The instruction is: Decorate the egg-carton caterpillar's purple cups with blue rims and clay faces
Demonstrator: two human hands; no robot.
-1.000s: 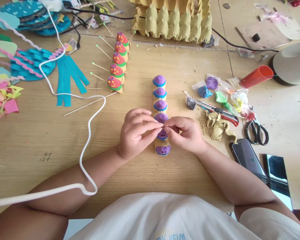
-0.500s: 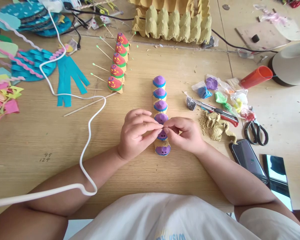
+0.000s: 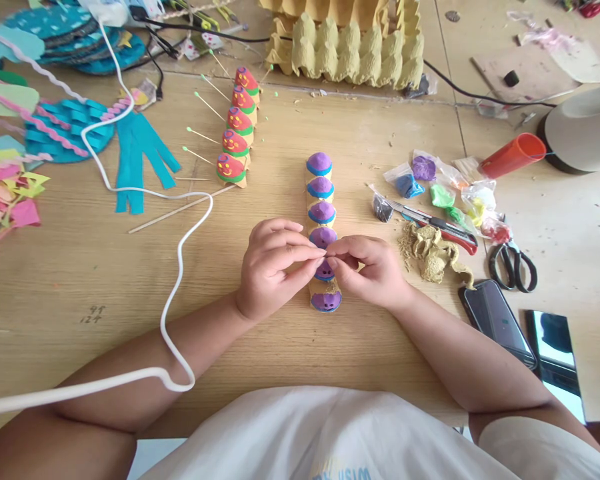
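Observation:
A row of egg-carton cups with purple tops and blue rims [image 3: 321, 200] runs down the middle of the wooden table. My left hand [image 3: 273, 267] and my right hand [image 3: 373, 270] meet just above the fifth cup in the row, fingertips pinched together on something too small to make out. The nearest cup [image 3: 326, 301], purple with a small face, sits right below my fingers. A second row of red and green cups [image 3: 236, 130] with thin sticks poking out stands further back on the left.
Bags of coloured clay [image 3: 443, 190], a red utility knife [image 3: 443, 227], carton scraps [image 3: 433, 250], scissors [image 3: 513, 263] and two phones [image 3: 497, 320] lie right. A stack of egg cartons [image 3: 347, 40] stands at the back. A white cable [image 3: 177, 267] loops across the left, by felt pieces [image 3: 65, 127].

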